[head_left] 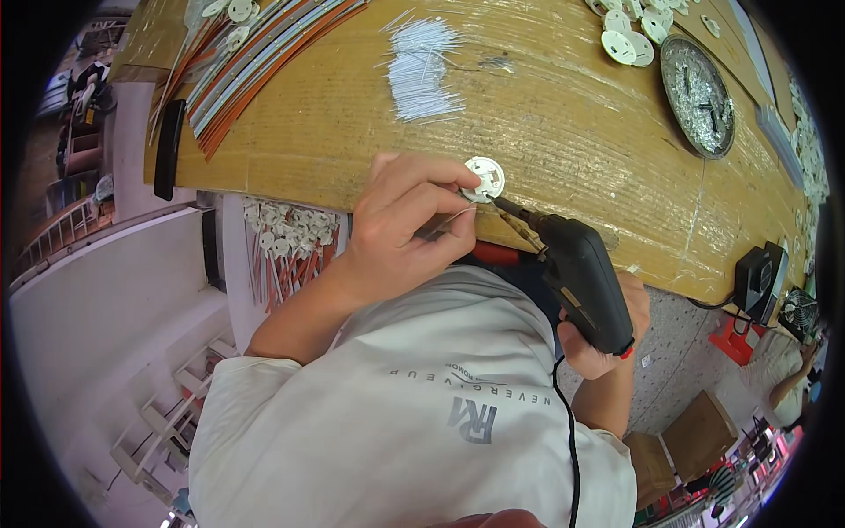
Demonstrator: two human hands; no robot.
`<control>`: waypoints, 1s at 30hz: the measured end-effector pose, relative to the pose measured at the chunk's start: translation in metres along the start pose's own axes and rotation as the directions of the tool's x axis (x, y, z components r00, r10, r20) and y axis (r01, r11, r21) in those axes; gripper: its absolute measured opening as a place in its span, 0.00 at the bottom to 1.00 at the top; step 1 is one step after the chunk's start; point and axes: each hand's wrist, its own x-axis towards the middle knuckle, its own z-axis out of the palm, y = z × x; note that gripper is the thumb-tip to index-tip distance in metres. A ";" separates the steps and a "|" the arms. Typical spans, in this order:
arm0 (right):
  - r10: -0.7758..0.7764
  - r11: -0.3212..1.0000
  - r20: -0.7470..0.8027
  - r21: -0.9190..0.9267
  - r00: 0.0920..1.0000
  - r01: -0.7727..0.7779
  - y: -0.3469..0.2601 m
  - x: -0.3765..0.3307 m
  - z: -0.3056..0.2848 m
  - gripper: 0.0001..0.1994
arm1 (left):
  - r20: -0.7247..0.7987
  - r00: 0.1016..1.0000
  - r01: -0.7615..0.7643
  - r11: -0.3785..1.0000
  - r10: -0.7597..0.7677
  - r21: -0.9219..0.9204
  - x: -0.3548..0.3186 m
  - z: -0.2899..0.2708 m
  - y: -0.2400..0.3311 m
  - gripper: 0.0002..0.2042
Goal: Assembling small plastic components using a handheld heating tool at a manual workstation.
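My left hand (400, 220) is closed at the table's near edge, its fingertips on the rim of a small white round disc (494, 179) with cut-outs. A thin pale wire (451, 216) runs between the thumb and fingers toward the disc's lower side. Wrapped round the handle of a black soldering gun (585, 282) is my right hand (588, 352). The gun's tip points up and left and meets the disc's lower edge, or nearly so; which of the two I cannot tell. A thin brass-coloured tube sits beneath the gun's nose.
Cut white wires (421, 70) lie piled beyond my hands. Orange and grey strips (251, 66) are at the far left, near a black bar (169, 150). Several white discs (629, 40) and a round dark dish (695, 97) are far right. A black cord (574, 458) hangs from the gun.
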 end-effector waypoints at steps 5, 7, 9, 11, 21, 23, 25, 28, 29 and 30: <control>-0.019 1.000 0.026 -0.007 0.999 0.019 -0.001 0.003 -0.001 0.10 | -0.039 0.999 0.017 1.000 -0.017 -0.005 0.001 0.004 0.000 0.11; -0.012 1.000 0.031 -0.001 0.999 0.013 -0.002 0.005 0.000 0.10 | -0.041 0.999 0.020 1.000 -0.021 -0.006 0.000 0.004 -0.001 0.11; -0.012 1.000 0.033 -0.009 0.999 0.012 -0.002 0.005 0.000 0.10 | -0.042 0.999 0.012 1.000 -0.013 -0.005 0.000 0.004 -0.001 0.11; -0.015 1.000 0.032 -0.016 0.999 0.016 -0.003 0.004 -0.001 0.10 | -0.041 0.999 0.014 1.000 -0.014 -0.006 -0.001 0.004 0.000 0.11; 0.262 0.961 -0.162 0.132 0.951 -0.242 -0.008 -0.021 0.002 0.07 | -0.032 0.999 0.011 1.000 -0.011 -0.010 0.000 0.003 -0.001 0.11; 0.304 0.949 -0.182 0.149 0.935 -0.279 -0.011 -0.026 0.006 0.07 | -0.034 0.999 0.011 1.000 -0.012 -0.009 0.000 0.003 0.000 0.11; 0.345 0.934 -0.205 0.167 0.916 -0.314 -0.014 -0.024 0.009 0.07 | -0.034 0.999 0.009 1.000 -0.009 -0.008 0.001 0.003 0.001 0.11; 0.337 0.941 -0.219 0.092 0.916 -0.325 -0.016 -0.022 0.009 0.09 | -0.024 0.999 0.022 1.000 -0.022 -0.006 0.001 0.002 0.002 0.11; 0.396 0.910 -0.180 0.206 0.901 -0.359 -0.014 -0.029 0.010 0.21 | -0.010 0.999 0.034 0.999 -0.034 -0.006 0.000 0.001 0.002 0.10; 0.449 0.865 -0.137 0.316 0.883 -0.390 -0.016 -0.029 0.012 0.35 | 0.006 0.999 0.045 0.999 -0.045 -0.008 0.000 0.001 0.003 0.10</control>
